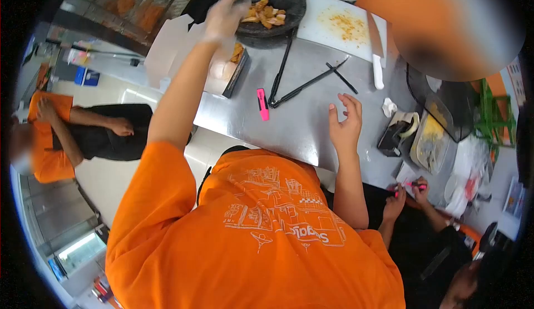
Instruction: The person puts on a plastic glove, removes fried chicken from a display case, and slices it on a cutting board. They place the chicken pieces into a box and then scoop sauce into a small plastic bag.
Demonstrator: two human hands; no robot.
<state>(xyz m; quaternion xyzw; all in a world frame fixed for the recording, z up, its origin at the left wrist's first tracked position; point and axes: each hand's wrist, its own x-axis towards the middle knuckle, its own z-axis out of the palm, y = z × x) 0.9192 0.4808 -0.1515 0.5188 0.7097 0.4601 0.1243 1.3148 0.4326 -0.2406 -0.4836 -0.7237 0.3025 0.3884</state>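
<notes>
My left hand [222, 17], in a clear glove, is blurred by motion beside the left rim of a dark stone bowl [286, 3]; its grip is unclear. Browned food pieces [264, 15] lie in the bowl. Below this hand, an open box [238, 78] holds white food and fried pieces. Bare and empty, my right hand [346, 122] is raised over the table's front edge, thumb and fingers apart. Black tongs [274, 95] lie spread between the hands, near a pink marker [263, 104] and a thin black stick [342, 78].
A knife [376, 45] rests on a white cutting board [336, 22] with crumbs. At right are a tape dispenser [397, 134], a plastic container [431, 142] and a black mesh basket [445, 103]. Other people stand at left and lower right; one holds a pink marker [417, 186].
</notes>
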